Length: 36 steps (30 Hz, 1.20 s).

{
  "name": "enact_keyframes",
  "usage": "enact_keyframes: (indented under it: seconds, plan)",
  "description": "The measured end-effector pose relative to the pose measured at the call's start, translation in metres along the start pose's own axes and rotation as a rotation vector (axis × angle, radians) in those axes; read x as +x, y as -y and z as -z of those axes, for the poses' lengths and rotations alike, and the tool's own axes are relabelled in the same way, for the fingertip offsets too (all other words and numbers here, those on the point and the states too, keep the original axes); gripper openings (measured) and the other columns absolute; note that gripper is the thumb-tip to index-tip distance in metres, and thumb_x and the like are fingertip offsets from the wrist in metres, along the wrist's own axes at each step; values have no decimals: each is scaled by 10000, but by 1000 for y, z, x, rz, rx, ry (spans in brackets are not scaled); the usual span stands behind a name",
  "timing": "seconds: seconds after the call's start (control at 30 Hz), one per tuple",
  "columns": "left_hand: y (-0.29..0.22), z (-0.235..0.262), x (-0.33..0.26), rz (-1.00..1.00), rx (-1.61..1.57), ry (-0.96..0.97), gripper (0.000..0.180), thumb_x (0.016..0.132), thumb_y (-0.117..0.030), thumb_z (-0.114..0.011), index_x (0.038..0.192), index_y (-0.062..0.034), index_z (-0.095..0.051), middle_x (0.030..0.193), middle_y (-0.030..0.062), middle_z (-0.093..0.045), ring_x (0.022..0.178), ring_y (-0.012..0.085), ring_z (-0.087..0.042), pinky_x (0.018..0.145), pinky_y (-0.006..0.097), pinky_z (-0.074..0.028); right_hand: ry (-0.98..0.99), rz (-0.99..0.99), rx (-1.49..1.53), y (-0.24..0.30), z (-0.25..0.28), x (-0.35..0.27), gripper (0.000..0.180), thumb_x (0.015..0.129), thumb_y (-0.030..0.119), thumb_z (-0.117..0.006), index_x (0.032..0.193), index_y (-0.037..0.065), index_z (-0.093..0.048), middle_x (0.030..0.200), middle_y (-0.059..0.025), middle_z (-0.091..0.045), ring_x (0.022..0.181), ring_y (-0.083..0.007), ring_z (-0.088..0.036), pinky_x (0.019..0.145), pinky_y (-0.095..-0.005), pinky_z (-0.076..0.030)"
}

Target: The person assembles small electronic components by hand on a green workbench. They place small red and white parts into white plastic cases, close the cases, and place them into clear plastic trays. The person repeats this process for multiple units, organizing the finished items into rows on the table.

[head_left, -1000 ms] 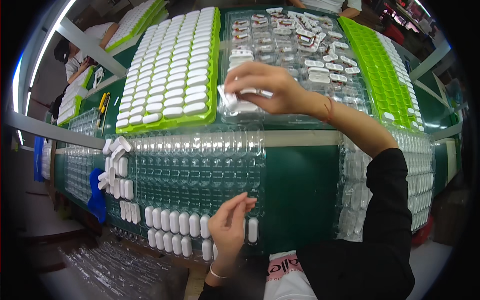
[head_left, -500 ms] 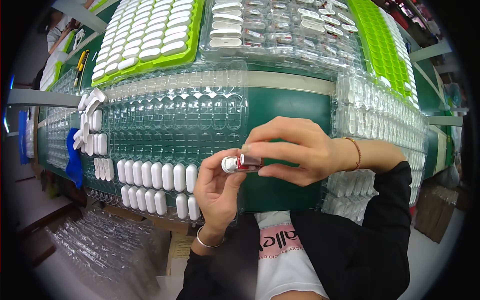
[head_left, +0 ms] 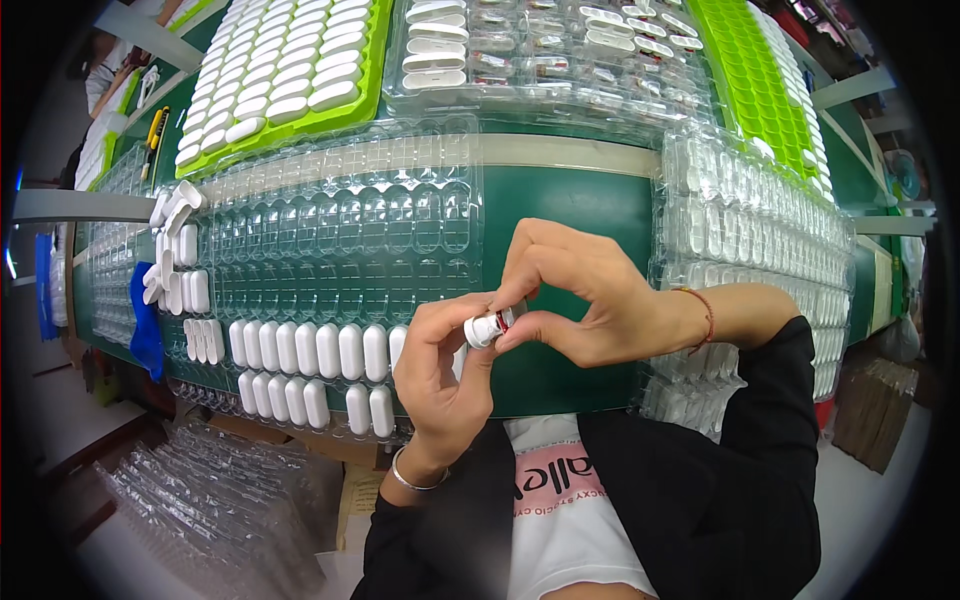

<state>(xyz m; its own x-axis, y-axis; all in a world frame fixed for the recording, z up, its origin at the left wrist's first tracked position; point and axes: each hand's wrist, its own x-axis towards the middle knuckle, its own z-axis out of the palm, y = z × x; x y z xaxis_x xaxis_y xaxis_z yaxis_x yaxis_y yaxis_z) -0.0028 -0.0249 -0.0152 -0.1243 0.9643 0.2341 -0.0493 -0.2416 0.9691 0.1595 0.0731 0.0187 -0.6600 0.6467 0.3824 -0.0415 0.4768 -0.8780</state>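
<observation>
Between my two hands is a small device with a white round end [head_left: 482, 331] and red and shiny metal-like parts. My left hand [head_left: 440, 380] pinches its white end between thumb and fingers. From the other side, my right hand [head_left: 590, 300] grips the red part with thumb and fingertips curled into a ring, covering much of it. To the left of my left hand, two rows of white oval cases [head_left: 326, 350] lie in a clear plastic tray [head_left: 340, 280] on the green table.
At the upper left, a lime-green tray [head_left: 372, 75] carries many white cases. A clear tray with electronic parts [head_left: 550, 95] stands at the back. Stacked clear trays [head_left: 740, 210] flank my right arm. Loose white shells [head_left: 172, 255] and a blue strip [head_left: 147, 320] lie far left.
My right hand has closed its fingers further round the device's red part, which shows less now. The device has tilted and moved slightly right with my left hand.
</observation>
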Motion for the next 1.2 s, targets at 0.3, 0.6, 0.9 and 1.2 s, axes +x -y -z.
enact_keyframes:
  seconds: [0.3,0.6,0.9,1.2]
  plan:
    - [0,-15,-8,-57,1,-143,277,910,59,-600,1166,47,-494,1129,148,-581,1034,183,-601,919,299,-495,-76,132,-171,8,-8,3,263,676,21,-768,793,17,-533,763,-108,-440,684,-285,-465,582,-366,-385]
    - [-3,-19,-10,-57,-32,-234,284,911,-1,-644,1131,16,-465,1091,139,-586,1002,174,-607,909,296,-498,-95,196,-158,10,-1,2,288,678,13,-845,821,40,-596,811,-94,-541,729,-192,-538,592,-288,-426]
    - [3,-12,0,-217,16,-182,310,906,-1,-632,1158,19,-452,1108,166,-554,1055,254,-604,927,369,-512,-77,38,189,4,1,-1,353,731,-16,-816,974,50,-569,973,-131,-622,882,-200,-612,743,-307,-501]
    - [-1,-8,-4,-145,35,-171,324,913,0,-614,1186,27,-441,1141,183,-558,1058,239,-592,939,352,-486,10,122,56,6,2,4,301,748,-13,-769,1020,29,-648,959,-83,-639,847,-216,-622,732,-319,-517]
